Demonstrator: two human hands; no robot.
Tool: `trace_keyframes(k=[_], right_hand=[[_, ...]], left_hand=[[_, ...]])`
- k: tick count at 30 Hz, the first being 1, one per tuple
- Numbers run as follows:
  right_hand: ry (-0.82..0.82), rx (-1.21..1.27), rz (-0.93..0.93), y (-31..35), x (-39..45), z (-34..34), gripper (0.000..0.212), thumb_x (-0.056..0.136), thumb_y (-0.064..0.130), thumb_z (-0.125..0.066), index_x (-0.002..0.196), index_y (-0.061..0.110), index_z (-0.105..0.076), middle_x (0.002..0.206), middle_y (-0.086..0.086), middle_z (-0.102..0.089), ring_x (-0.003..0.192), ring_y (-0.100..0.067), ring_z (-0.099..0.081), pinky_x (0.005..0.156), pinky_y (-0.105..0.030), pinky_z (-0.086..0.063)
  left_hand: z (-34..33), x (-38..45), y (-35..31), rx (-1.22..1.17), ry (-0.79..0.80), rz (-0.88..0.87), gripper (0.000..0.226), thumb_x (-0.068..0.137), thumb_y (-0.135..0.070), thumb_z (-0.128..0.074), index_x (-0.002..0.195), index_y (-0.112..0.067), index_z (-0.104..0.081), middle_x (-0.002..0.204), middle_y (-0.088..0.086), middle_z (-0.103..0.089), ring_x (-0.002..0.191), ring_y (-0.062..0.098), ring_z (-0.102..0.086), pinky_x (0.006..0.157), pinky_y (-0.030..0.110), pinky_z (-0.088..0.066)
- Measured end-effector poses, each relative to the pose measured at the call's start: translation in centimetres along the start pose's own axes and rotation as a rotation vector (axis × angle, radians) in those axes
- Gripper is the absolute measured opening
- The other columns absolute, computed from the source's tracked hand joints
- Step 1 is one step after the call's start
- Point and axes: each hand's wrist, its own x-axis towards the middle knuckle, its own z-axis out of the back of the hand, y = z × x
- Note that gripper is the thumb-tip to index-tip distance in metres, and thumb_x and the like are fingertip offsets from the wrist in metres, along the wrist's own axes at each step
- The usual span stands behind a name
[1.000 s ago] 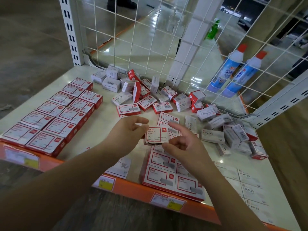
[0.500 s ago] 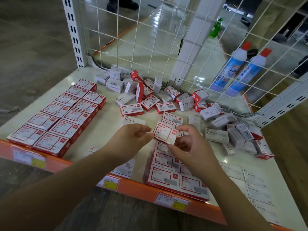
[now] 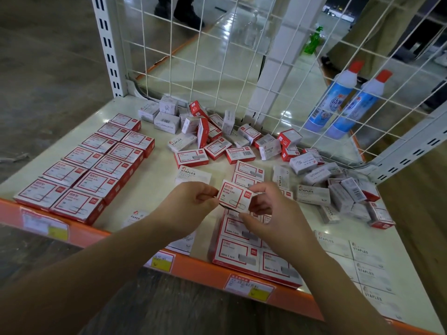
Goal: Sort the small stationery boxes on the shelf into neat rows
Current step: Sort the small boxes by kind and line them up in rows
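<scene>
Both hands hold one red-and-white paper clip box [image 3: 234,197] above the shelf [image 3: 159,187]. My left hand [image 3: 186,209] pinches its left edge and my right hand [image 3: 273,213] pinches its right side. Two neat rows of red boxes [image 3: 84,165] lie at the left. A second block of red boxes [image 3: 244,247] lies under my right hand, partly hidden. A loose heap of red and white boxes [image 3: 232,139] spreads along the back and right. White staples boxes [image 3: 370,264] sit in rows at the front right.
A white wire grid [image 3: 217,68] closes the back of the shelf. Two blue bottles with red caps [image 3: 343,100] stand behind it at the right. The orange front rail [image 3: 205,269] carries price labels. A person's shoes show beyond the grid at the top.
The box held by both hands has turned from level to tilted, its printed face now toward me. The view has moved closer to the shelf.
</scene>
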Motion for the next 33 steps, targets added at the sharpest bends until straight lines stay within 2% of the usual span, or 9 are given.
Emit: trace_keyframes(k=[3,9,12,16,21,24,28,31,33], right_hand=[[0.012,-0.026,0.001,0.2,0.0,-0.2,0.035,0.08,0.035,-0.067,0.106,0.037,-0.043,0.1,0.022,-0.054,0.097,0.002,-0.053,0.081,-0.012,-0.042],[0.006,-0.004,-0.006,0.6,0.2,-0.4,0.033,0.079,0.034,-0.069,0.101,0.037,-0.044,0.094,0.025,-0.053,0.094,0.004,-0.053,0.078,-0.01,-0.042],[-0.004,-0.03,-0.004,1.0,0.9,-0.5,0.031,0.08,0.035,-0.068,0.099,0.038,-0.043,0.093,0.025,-0.053,0.092,0.006,-0.053,0.071,-0.009,-0.044],[-0.02,-0.056,-0.004,1.8,2.1,-0.7,0.03,0.08,0.035,-0.067,0.101,0.035,-0.046,0.094,0.022,-0.056,0.084,0.01,-0.053,0.059,-0.01,-0.045],[-0.026,-0.088,0.046,3.2,4.6,-1.4,0.029,0.081,0.035,-0.067,0.097,0.037,-0.043,0.082,0.029,-0.049,0.078,0.015,-0.049,0.059,-0.006,-0.042],[-0.043,-0.078,0.046,3.8,6.5,-2.1,0.029,0.08,0.035,-0.068,0.097,0.036,-0.044,0.079,0.026,-0.051,0.075,0.012,-0.05,0.059,-0.008,-0.04],[-0.061,-0.071,0.026,4.6,9.1,-3.4,0.027,0.08,0.034,-0.068,0.089,0.036,-0.043,0.076,0.023,-0.051,0.071,0.007,-0.051,0.059,-0.01,-0.038],[-0.034,-0.111,0.055,5.2,11.4,-4.4,0.026,0.081,0.034,-0.067,0.097,0.03,-0.046,0.076,0.023,-0.05,0.07,0.004,-0.051,0.063,-0.015,-0.04],[-0.02,-0.134,0.078,5.7,12.8,-5.1,0.031,0.083,0.035,-0.065,0.108,0.026,-0.049,0.085,0.019,-0.053,0.078,-0.003,-0.052,0.068,-0.019,-0.04]], left_hand=[[0.1,-0.3,0.0,0.038,0.005,0.004,0.025,0.096,-0.019,-0.048,0.117,-0.016,-0.06,0.102,-0.009,-0.062,0.093,0.006,-0.054,0.076,0.014,-0.046],[0.6,-0.6,0.4,0.06,-0.025,0.012,0.033,0.093,-0.025,-0.052,0.126,-0.017,-0.055,0.12,-0.003,-0.061,0.104,0.009,-0.056,0.092,0.023,-0.046],[1.3,-0.6,0.8,0.119,-0.074,-0.008,0.039,0.093,-0.031,-0.053,0.13,-0.023,-0.05,0.123,-0.006,-0.057,0.106,0.006,-0.051,0.091,0.021,-0.043],[3.1,-0.7,1.5,0.323,-0.211,-0.029,0.039,0.094,-0.031,-0.05,0.133,-0.03,-0.044,0.13,-0.011,-0.049,0.114,0.005,-0.046,0.086,0.015,-0.035],[6.1,0.1,2.8,0.549,-0.309,-0.022,0.041,0.095,-0.031,-0.046,0.136,-0.028,-0.042,0.141,-0.008,-0.04,0.125,0.012,-0.04,0.103,0.027,-0.035],[8.2,1.2,3.8,0.675,-0.325,-0.024,0.042,0.097,-0.031,-0.041,0.138,-0.025,-0.039,0.142,-0.006,-0.038,0.128,0.014,-0.037,0.106,0.029,-0.031],[10.5,2.8,5.1,0.793,-0.323,-0.029,0.04,0.097,-0.03,-0.036,0.136,-0.026,-0.043,0.143,-0.008,-0.04,0.13,0.015,-0.036,0.106,0.027,-0.028],[12.0,3.8,5.8,0.855,-0.321,-0.037,0.041,0.097,-0.032,-0.035,0.137,-0.026,-0.043,0.147,-0.008,-0.036,0.134,0.015,-0.031,0.109,0.025,-0.024],[12.7,4.3,6.2,0.881,-0.295,-0.019,0.045,0.098,-0.034,-0.033,0.142,-0.024,-0.036,0.152,-0.006,-0.028,0.138,0.016,-0.025,0.112,0.026,-0.019]])
